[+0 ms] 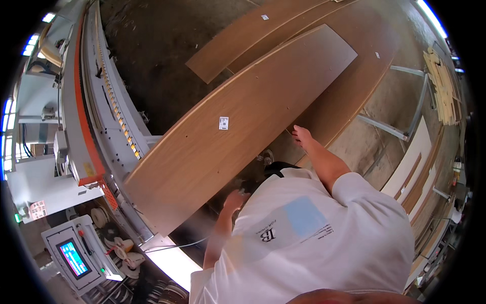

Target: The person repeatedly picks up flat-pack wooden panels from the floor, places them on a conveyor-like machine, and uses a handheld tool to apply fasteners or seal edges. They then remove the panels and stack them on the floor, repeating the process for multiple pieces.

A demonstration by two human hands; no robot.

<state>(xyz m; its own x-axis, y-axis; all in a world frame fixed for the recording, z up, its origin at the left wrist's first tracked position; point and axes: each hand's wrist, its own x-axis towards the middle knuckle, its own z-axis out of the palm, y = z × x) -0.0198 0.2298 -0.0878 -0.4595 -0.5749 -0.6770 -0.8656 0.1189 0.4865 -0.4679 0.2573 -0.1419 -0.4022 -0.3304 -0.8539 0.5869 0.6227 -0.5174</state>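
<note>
A long brown wood-grain panel with a white label lies slantwise in front of me. Its near left end rests at the edge banding machine, and its far right end lies over other brown panels. My right hand is at the panel's near long edge, its fingers closed on that edge. Low beside my waist, my left hand is apart from the panel; its fingers are hazy and partly hidden, so whether they hold anything is unclear.
More brown panels lie at the back, and a grey metal frame stands at right. Offcut strips are stacked at far right. A control box with a lit screen stands at lower left, near rolls of banding.
</note>
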